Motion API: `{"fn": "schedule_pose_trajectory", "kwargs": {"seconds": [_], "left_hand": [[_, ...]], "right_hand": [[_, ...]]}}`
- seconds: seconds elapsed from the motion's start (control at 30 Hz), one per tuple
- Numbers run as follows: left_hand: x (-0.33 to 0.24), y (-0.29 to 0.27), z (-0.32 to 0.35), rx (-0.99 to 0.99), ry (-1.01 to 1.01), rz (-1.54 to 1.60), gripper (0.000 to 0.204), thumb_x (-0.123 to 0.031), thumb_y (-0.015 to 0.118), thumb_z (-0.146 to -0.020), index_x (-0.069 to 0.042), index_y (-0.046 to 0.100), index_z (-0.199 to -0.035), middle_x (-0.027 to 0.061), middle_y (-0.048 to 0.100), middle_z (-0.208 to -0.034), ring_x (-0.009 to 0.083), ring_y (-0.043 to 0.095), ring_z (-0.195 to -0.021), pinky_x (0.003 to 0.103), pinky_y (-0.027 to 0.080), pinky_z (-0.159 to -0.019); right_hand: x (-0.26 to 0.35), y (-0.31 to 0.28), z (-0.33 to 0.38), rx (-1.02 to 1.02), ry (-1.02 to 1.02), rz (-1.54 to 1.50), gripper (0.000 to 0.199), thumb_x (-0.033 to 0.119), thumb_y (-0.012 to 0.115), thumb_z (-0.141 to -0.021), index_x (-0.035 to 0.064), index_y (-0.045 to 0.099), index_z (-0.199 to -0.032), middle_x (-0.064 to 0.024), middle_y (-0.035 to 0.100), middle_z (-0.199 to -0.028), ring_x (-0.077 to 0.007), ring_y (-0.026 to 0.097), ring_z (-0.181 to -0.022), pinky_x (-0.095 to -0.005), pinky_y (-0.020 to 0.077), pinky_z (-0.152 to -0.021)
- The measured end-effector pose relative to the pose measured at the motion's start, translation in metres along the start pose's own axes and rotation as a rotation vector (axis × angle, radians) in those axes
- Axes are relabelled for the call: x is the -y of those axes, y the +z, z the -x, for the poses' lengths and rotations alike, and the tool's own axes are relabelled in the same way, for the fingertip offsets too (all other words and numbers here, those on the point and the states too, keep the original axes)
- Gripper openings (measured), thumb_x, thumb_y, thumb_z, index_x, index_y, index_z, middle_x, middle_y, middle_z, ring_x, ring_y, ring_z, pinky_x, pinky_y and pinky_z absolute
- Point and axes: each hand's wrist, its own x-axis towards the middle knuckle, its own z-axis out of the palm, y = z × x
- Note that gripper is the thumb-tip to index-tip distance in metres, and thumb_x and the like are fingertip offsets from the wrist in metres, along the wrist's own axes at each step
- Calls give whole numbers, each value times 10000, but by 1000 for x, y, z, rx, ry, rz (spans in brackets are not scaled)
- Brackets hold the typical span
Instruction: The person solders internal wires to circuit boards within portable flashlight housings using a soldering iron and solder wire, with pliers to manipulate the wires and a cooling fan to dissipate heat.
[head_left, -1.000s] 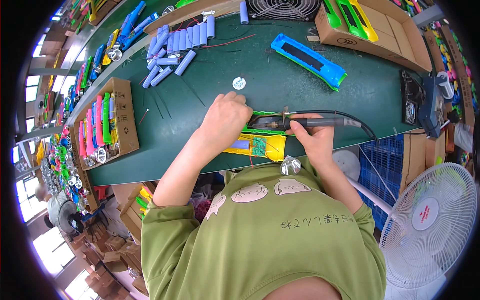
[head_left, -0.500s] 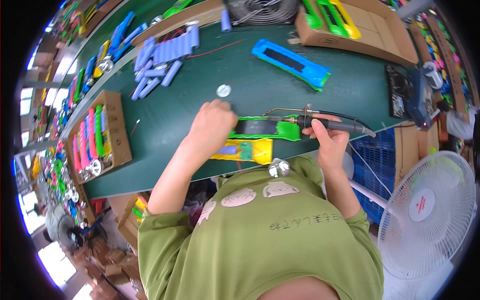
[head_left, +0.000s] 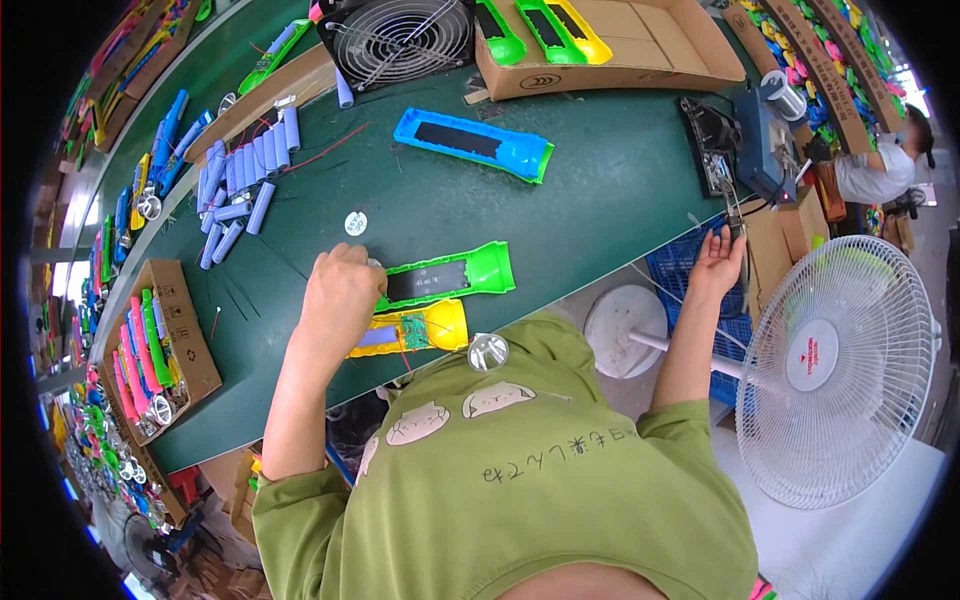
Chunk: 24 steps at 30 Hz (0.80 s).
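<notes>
My left hand (head_left: pixel 343 295) is closed over the left end of a green plastic casing (head_left: pixel 490 268) with a dark strip along its inside. What its fingers pinch is hidden. Just below lies a yellow casing (head_left: pixel 450 322) holding a blue cylindrical battery cell (head_left: pixel 378 337) and a small green circuit board (head_left: pixel 413 331). A round silver reflector (head_left: pixel 488 352) sits at its right end, by the table edge. Far to the right, my right hand (head_left: pixel 718 264) has its fingers around the dark handle of a soldering iron (head_left: pixel 737 222), beside the iron's stand (head_left: pixel 708 150).
Loose blue battery cells (head_left: pixel 245 170) and wires lie at the back left. A blue casing (head_left: pixel 475 142) and a white disc (head_left: pixel 355 223) rest mid-table. Cardboard boxes (head_left: pixel 640 70) stand behind and at left. A white fan (head_left: pixel 835 370) stands right; another person (head_left: pixel 880 170) is beyond.
My right hand has carried the soldering iron from above the green casing to the stand at the right. The view has turned right; my left hand stays at the green casing.
</notes>
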Motion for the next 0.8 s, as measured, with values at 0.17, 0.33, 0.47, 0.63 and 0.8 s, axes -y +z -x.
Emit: {"fn": "schedule_pose_trajectory", "kwargs": {"seconds": [0.17, 0.33, 0.47, 0.63, 0.8], "left_hand": [[-1, 2, -2, 10, 3, -65, 45, -95, 629, -670, -67, 627, -635, 78, 516, -674, 246, 524, -756, 363, 408, -665], [-1, 5, -2, 23, -31, -33, 41, -105, 635, -668, -73, 632, -642, 69, 525, -681, 236, 525, -776, 365, 407, -671], [1, 4, 1, 17, -24, -4, 42, -106, 636, -672, -74, 641, -646, 70, 535, -693, 239, 527, -773, 370, 410, -667], [3, -22, 1, -123, 37, 289, 22, -75, 628, -652, -68, 646, -664, 63, 519, -686, 239, 516, -740, 363, 406, -640], [-39, -25, 18, -76, 288, 265, 164, -57, 582, -631, -53, 635, -787, 49, 511, -773, 235, 505, -779, 337, 399, -687]], "right_hand": [[4, -2, 0, 215, -66, 14, 235, 217, 559, -885, 30, 520, -1022, -109, 614, -839, -150, 576, -759, -312, 496, -790], [-5, 46, 110, 676, -303, 330, 204, 136, 478, -910, -27, 484, -1033, -115, 615, -734, -165, 595, -702, -365, 488, -834], [-18, 62, 174, 1249, -515, 650, 320, 59, 676, -736, 15, 556, -1030, -77, 661, -895, -201, 619, -885, -394, 452, -865], [-40, 81, 198, 1531, -640, 732, 453, 148, 726, -693, 75, 521, -1090, -108, 614, -1045, -300, 541, -1078, -507, 331, -982], [-37, 82, 195, 1554, -697, 837, 553, 132, 724, -666, 83, 467, -1154, -118, 570, -1119, -310, 509, -1111, -523, 323, -983]]}}
